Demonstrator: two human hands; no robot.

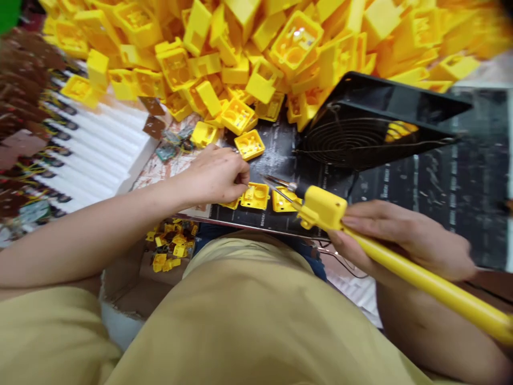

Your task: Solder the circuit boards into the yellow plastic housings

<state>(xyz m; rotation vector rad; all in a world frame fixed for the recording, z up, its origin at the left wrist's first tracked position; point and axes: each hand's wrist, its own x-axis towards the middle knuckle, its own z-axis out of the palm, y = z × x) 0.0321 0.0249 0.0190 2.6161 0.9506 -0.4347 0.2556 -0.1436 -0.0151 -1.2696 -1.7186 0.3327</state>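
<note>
Clearly, everything hinges on a narrow gap: from my remote seat I see the tip of the soldering tool [385, 254] near the left hand [224, 174], with the middle open case [255, 195] just beside those left fingertips. That case sits in a row along the bench edge, between the right-hand case [284, 199] and a third, mostly covered by the hand. The tool's long axis slants from lower right to upper left, so its metal end points across the row. I cannot judge how high the tip is above the cases.

The right hand [417, 235] has its fingers wrapped firmly around the handle, behind the boxy yellow housing. The left hand is nearer the middle case; its thumb and forefinger are drawn together, but I can't tell whether they pinch anything.

For materials, I read smooth, glossy yellow plastic in the cases: shallow, rounded trays with moulded round recesses and small glints of metal. The tool's handle is a plain round tube ending in slim metal prongs. Under the row lies a scuffed black mat [452, 176] with white print. Beyond, a square-framed black fan [340, 140] wears a spiral wire guard, beside a jumbled heap of yellow cases [296, 40].
</note>
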